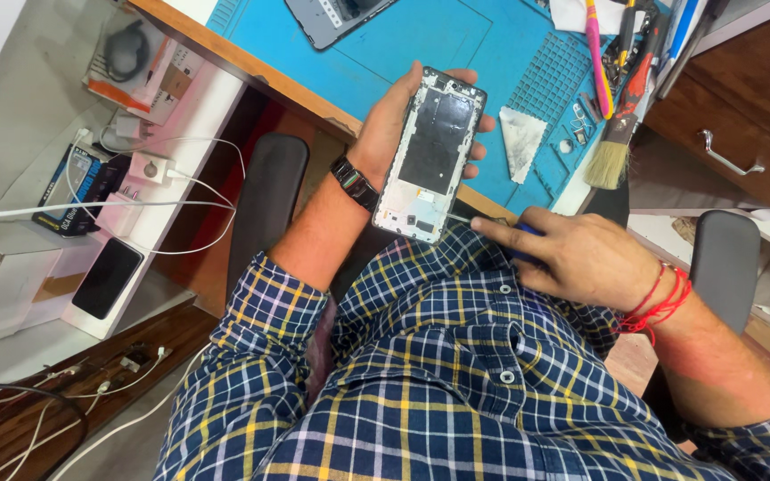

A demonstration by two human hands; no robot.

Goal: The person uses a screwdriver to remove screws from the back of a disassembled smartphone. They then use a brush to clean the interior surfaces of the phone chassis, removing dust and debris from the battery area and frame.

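Above the person's lap, just off the near edge of the table (251, 67), the left hand (398, 111) holds an opened phone frame (430, 156) upright on its long axis, palm behind it, fingers wrapped round the far edge and thumb along the near one; the forearm rises from a rolled checked sleeve, with a dark wristwatch (355, 183) at the wrist. The frame shows its bare inner side, a dark plate in a pale metal surround. Lower and to the right, the right hand (581, 258) lies knuckles up over the checked shirt, fingers curled shut round a small screwdriver (492, 224) with a dark blue handle; its thin metal tip reaches the bottom corner of the phone frame. Red threads (657, 303) circle that wrist. On the blue work mat (385, 36) beyond lie another phone (331, 18), a paint brush (621, 129), a pale triangular pick (521, 138) and mixed hand tools.
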